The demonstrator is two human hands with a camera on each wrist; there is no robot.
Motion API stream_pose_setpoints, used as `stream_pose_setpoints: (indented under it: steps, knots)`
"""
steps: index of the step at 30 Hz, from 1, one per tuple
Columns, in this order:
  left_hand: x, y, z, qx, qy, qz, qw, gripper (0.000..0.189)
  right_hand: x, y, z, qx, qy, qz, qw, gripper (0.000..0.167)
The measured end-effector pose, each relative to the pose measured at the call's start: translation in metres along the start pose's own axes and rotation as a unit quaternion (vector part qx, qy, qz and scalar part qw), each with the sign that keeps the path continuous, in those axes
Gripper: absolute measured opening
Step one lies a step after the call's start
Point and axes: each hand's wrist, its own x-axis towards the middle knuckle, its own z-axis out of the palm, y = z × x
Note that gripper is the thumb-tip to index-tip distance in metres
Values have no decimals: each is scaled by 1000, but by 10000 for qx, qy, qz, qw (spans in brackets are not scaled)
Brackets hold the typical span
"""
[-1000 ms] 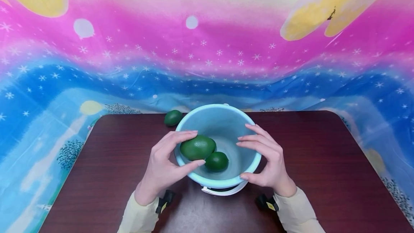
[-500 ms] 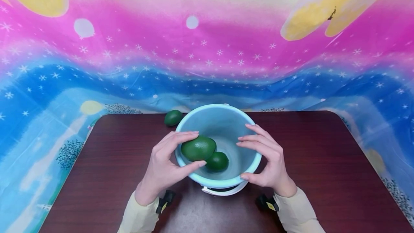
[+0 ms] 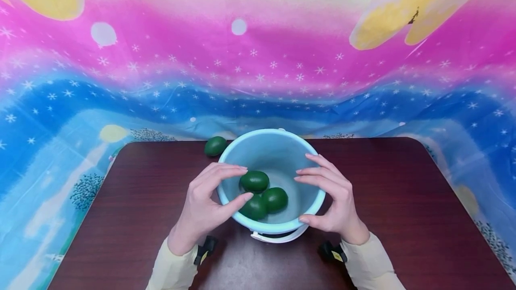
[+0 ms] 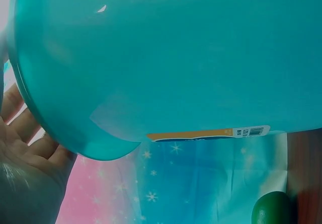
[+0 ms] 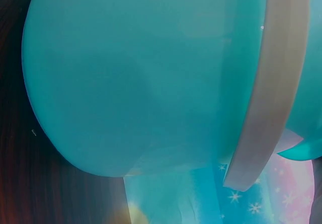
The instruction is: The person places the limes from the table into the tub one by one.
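Inside the light blue bucket [image 3: 278, 227] lie three green avocados: a rear one [image 3: 255, 181], a right one [image 3: 275, 199] and a front one [image 3: 254, 208] partly behind my left thumb. My left hand [image 3: 209, 200] hangs over the bucket's left rim, thumb and fingers apart with nothing between them. On the right side, my right hand [image 3: 332, 196] has its lightly bent fingers over the opening and its thumb at the front rim, holding no avocado. Another avocado [image 3: 215, 146] sits outside, left of the bucket at the table's back edge.
The bucket's white handle [image 3: 280, 237] hangs down at its front. A dark reddish-brown table [image 3: 383, 182] carries everything. Behind it hangs a patterned pink and blue cloth [image 3: 258, 79]. In the left wrist view, a label [image 4: 211, 134] shows on the bucket's side.
My left hand has let go of the avocado it held, which has dropped into the bucket. The avocados inside have shifted a little. My right hand has stayed in place.
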Motion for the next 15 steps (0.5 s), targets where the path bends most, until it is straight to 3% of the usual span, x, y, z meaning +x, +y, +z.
stream_pose_setpoints:
  steps: [15]
  knots:
    - [-1, -2, -2, 1, 125, -113, 9999, 47, 0, -1, 0, -26, -25, 45, 10000, 66]
